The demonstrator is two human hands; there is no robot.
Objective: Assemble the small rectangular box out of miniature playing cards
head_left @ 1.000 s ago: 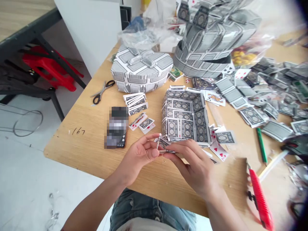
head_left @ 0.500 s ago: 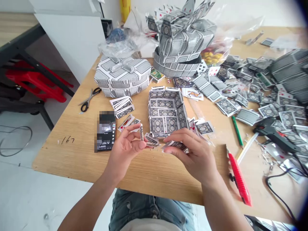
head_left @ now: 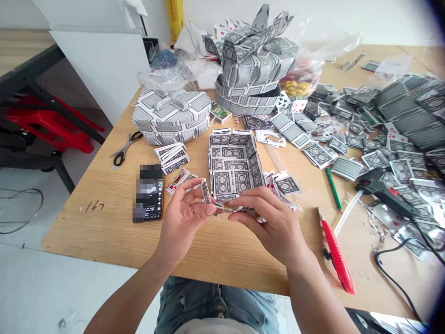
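Note:
My left hand (head_left: 181,218) pinches a folded playing card (head_left: 206,191) between thumb and fingers. Closed on another folded playing card (head_left: 253,212), my right hand (head_left: 273,220) covers most of it. The two held pieces meet or overlap in the gap between my hands; whether they are joined I cannot tell. Just beyond my fingers lies an open rectangular tray made of playing cards (head_left: 233,164), patterned card backs facing inward. Loose cards (head_left: 288,183) lie to the right of it, and a small stack of folded cards (head_left: 174,157) to its left.
A phone (head_left: 149,192) and scissors (head_left: 125,147) lie at left. Behind stand a lidded card box (head_left: 172,116) and a taller card structure (head_left: 257,69). At right are a red utility knife (head_left: 336,255), a green pencil (head_left: 333,188), a glue gun (head_left: 385,192) and many scattered cards.
My right hand has brought its card closer to my left hand, so the pieces now meet or overlap. The card in my left hand has tilted. The whole view has shifted slightly.

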